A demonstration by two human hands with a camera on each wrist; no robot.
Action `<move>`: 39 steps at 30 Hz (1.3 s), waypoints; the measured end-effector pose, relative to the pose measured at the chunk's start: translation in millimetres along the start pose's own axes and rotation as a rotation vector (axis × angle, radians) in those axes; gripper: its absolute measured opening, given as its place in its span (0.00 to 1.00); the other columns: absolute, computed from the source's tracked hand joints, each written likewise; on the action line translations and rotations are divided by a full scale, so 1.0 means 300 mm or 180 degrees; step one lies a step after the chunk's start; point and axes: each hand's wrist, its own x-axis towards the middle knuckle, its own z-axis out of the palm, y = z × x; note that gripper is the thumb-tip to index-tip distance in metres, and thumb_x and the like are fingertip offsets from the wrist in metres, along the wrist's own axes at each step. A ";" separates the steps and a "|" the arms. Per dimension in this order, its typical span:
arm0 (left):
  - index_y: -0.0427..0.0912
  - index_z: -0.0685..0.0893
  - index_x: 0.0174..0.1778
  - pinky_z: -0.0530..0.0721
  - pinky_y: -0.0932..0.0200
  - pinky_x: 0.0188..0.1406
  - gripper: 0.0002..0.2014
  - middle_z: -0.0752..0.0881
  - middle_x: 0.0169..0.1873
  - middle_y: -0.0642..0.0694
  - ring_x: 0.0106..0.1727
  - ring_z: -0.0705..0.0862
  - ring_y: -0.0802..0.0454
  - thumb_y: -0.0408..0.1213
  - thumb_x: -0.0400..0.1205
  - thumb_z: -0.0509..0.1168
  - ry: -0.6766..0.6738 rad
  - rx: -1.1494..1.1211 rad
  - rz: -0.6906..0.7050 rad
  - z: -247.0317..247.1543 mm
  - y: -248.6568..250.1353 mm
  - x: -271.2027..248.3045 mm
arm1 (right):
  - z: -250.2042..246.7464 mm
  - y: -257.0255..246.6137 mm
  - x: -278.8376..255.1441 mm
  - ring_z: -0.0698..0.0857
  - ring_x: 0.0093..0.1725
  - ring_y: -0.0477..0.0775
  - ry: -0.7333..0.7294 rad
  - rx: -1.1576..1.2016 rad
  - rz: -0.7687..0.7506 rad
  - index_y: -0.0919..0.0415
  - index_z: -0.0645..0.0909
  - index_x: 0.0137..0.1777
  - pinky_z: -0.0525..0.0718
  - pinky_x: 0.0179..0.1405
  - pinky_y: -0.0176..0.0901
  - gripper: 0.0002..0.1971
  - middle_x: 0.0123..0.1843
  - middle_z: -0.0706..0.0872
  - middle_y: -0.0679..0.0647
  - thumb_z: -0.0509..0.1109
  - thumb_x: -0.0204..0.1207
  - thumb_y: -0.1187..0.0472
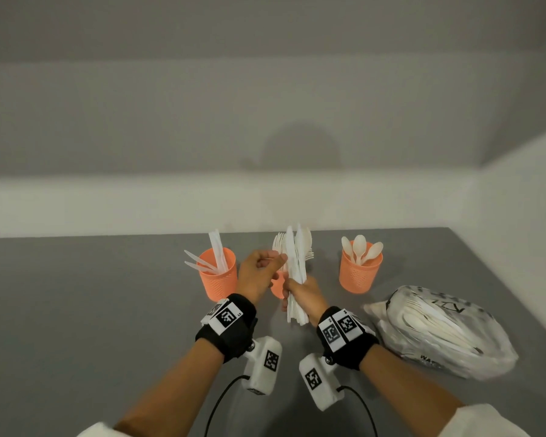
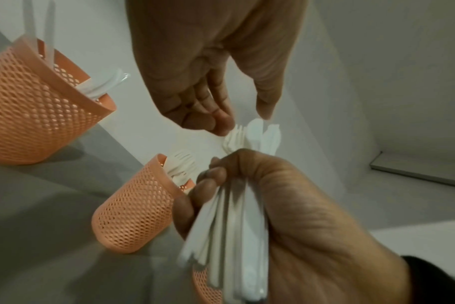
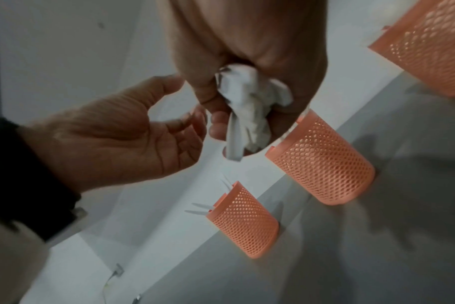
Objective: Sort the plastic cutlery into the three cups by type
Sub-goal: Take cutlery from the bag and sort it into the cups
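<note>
Your right hand is closed in a fist around the handles of a mixed bundle of white cutlery, held upright above the grey table with the fork, knife and spoon heads fanning upward. Your left hand sits just beside the bundle's upper part, its fingers loosely curled, with thumb and forefinger at a fork head on the near edge; whether they pinch it or merely touch it cannot be told, since the wrist views show a small gap there.

Three orange mesh cups stand in a row along the back of the table. The left cup holds knives, some upright and some leaning out to the left. The middle cup is mostly hidden behind your hands in the head view; the left wrist view shows forks standing in it. The right cup holds spoons, bowls up.

A clear plastic bag containing more white cutlery lies on the table to the right of your right wrist, well apart from the cups.
</note>
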 end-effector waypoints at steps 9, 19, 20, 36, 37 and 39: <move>0.41 0.78 0.37 0.83 0.63 0.31 0.09 0.84 0.33 0.43 0.30 0.83 0.52 0.37 0.74 0.73 -0.0058 0.0162 -0.0119 0.040 -0.011 0.007 | 0.015 0.008 -0.018 0.75 0.15 0.41 -0.0028 -0.0362 -0.0336 0.63 0.74 0.61 0.75 0.18 0.36 0.16 0.31 0.79 0.53 0.59 0.76 0.76; 0.35 0.80 0.41 0.87 0.63 0.31 0.08 0.86 0.37 0.39 0.33 0.85 0.52 0.36 0.83 0.62 -0.0499 -0.0318 -0.0513 0.020 0.001 -0.002 | -0.034 0.014 -0.030 0.72 0.18 0.44 -0.0512 0.0538 0.0143 0.58 0.78 0.43 0.75 0.19 0.36 0.08 0.21 0.74 0.48 0.69 0.77 0.54; 0.34 0.80 0.47 0.88 0.62 0.33 0.09 0.87 0.41 0.38 0.36 0.86 0.51 0.37 0.84 0.60 -0.0542 -0.0374 -0.0544 0.017 -0.001 -0.005 | -0.040 0.015 -0.026 0.72 0.17 0.43 -0.0496 0.0546 0.0184 0.58 0.78 0.42 0.75 0.19 0.36 0.12 0.21 0.75 0.47 0.67 0.78 0.49; 0.42 0.75 0.38 0.59 0.69 0.13 0.14 0.77 0.25 0.49 0.15 0.62 0.60 0.49 0.78 0.67 -0.0805 -0.0267 -0.0642 -0.018 -0.033 -0.019 | -0.056 -0.004 -0.054 0.65 0.13 0.41 -0.1426 0.1072 0.0830 0.54 0.70 0.35 0.68 0.15 0.31 0.10 0.14 0.66 0.44 0.56 0.75 0.67; 0.42 0.75 0.33 0.59 0.69 0.13 0.15 0.75 0.20 0.50 0.14 0.62 0.60 0.49 0.78 0.66 -0.0995 -0.0272 -0.0643 -0.013 -0.031 -0.026 | -0.048 -0.007 -0.057 0.66 0.13 0.41 -0.1601 0.1063 0.0878 0.54 0.71 0.34 0.68 0.16 0.31 0.08 0.14 0.67 0.44 0.58 0.70 0.66; 0.42 0.74 0.26 0.59 0.70 0.11 0.18 0.71 0.14 0.51 0.12 0.62 0.60 0.46 0.79 0.66 -0.1127 -0.0233 -0.0594 -0.011 -0.026 -0.029 | -0.046 -0.019 -0.056 0.67 0.13 0.41 -0.1952 0.1001 0.1020 0.54 0.74 0.29 0.68 0.15 0.30 0.07 0.14 0.68 0.44 0.59 0.62 0.66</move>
